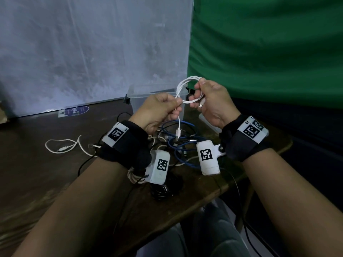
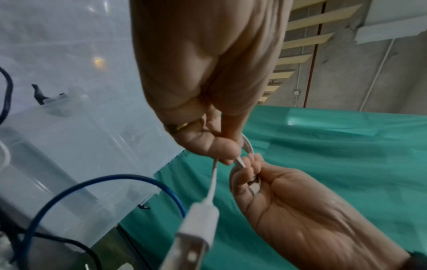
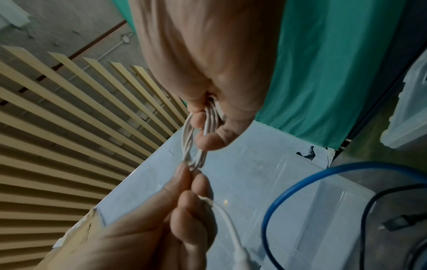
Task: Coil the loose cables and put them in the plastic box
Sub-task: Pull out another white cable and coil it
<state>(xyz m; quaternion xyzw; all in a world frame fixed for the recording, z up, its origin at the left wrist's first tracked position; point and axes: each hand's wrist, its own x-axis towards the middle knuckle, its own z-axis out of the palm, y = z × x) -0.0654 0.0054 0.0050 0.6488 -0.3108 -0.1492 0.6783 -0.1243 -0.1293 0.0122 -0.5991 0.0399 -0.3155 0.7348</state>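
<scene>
A white USB cable (image 1: 182, 89) is wound into a small coil that I hold up in front of the clear plastic box (image 1: 141, 101). My right hand (image 1: 199, 90) grips the coil's loops (image 3: 191, 146) between thumb and curled fingers. My left hand (image 1: 175, 105) pinches the cable's tail just below the coil (image 2: 213, 180). The tail hangs down and ends in a white USB plug (image 1: 178, 134), which looms close in the left wrist view (image 2: 198, 232). The box (image 2: 80, 146) stands open on the table behind both hands.
Under my wrists lies a tangle of loose cables: a blue one (image 1: 179, 147), black ones (image 1: 83, 164) and a bundled black one (image 1: 163, 191). Another white cable (image 1: 63, 145) lies to the left. The box lid (image 1: 209, 123) rests at the right, near the table's edge (image 1: 259, 164).
</scene>
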